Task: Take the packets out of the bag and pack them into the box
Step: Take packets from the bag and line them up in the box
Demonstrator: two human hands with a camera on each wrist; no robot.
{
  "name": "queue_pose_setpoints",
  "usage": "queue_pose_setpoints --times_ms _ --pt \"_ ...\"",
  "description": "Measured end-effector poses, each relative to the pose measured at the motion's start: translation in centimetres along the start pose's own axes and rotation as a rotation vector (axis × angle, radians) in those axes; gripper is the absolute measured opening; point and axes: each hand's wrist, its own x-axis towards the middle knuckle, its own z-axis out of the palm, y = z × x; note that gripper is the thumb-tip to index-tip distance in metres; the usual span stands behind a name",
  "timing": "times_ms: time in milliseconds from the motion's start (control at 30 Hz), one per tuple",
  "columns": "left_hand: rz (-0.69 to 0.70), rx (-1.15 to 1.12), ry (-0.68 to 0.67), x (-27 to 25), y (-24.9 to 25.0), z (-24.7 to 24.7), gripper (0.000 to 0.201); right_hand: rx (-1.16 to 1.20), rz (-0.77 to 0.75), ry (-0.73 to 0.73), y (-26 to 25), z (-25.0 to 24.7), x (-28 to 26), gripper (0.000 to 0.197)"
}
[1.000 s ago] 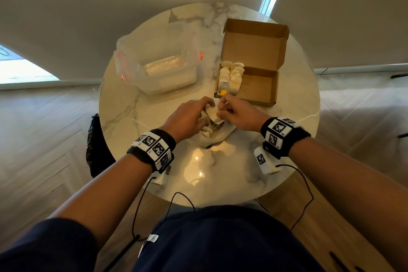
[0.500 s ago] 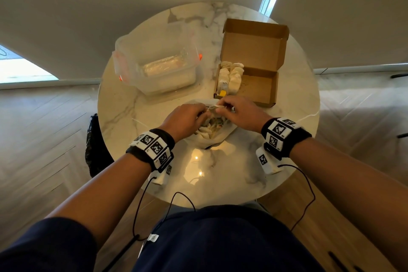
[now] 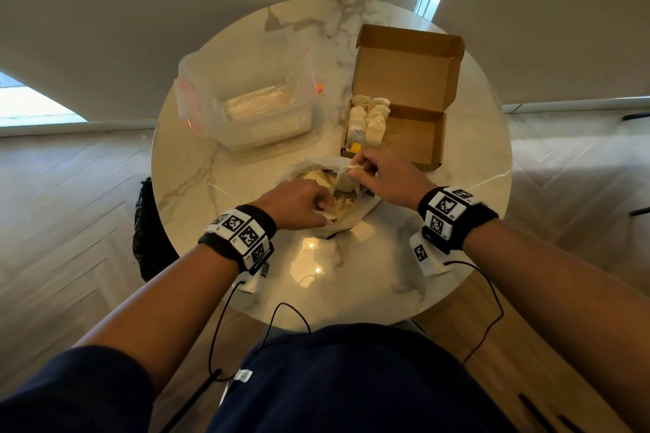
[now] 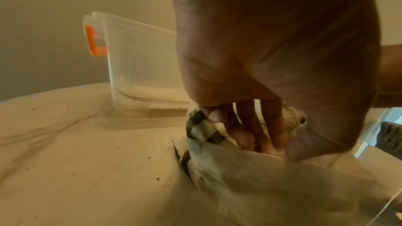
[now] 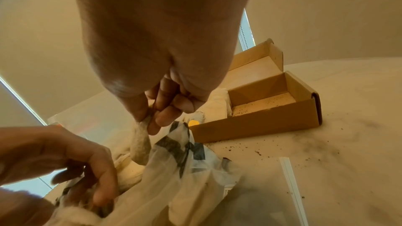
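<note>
Two hands at the bag [image 3: 346,218], nearest the body. Left hand [image 3: 299,204] grips the bag's near edge, fingers curled inside the mouth. Right hand [image 3: 381,174] pinches one packet [image 5: 140,143] by its top, hanging long axis vertical, partly out of the bag. Beyond, just past the right hand, the cardboard box [image 3: 427,137] lies open, packets [image 3: 367,118] along its left side, right side bare. Right hand is nearer. Farther left, a clear plastic container [image 3: 246,105]. Only the right wrist view shows the pinch.
</note>
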Motion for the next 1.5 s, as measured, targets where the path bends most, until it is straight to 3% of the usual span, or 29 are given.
queue_pose_setpoints --times_ms 200,367,667,867,1033,1233,1500 --pt "0.008 0.03 0.057 0.3 -0.8 0.1 0.019 -0.008 -0.004 0.006 0.0 0.6 0.2 0.019" --pt "0.029 -0.008 0.084 0.2 -0.9 -0.4 0.021 -0.006 -0.001 0.022 0.0 0.6 0.4 0.02" --pt "0.202 -0.096 0.282 0.0 -0.7 -2.2 0.021 -0.019 -0.033 0.01 -0.6 0.4 0.6 0.02" --pt "0.098 -0.228 0.379 0.2 0.0 -2.7 0.026 0.044 -0.039 -0.01 -1.4 0.2 0.4 0.021" --pt "0.123 -0.093 0.366 0.5 0.2 -2.8 0.025 0.075 -0.059 -0.021 -1.6 0.0 0.0 0.027" --pt "0.141 -0.089 0.433 1.1 1.3 -3.5 0.023 0.117 -0.029 -0.043 -1.2 -0.3 -0.6 0.038" --pt "0.194 -0.092 0.465 2.9 3.6 -5.9 0.021 0.007 -0.057 0.142 -0.4 -1.9 -0.5 0.013"
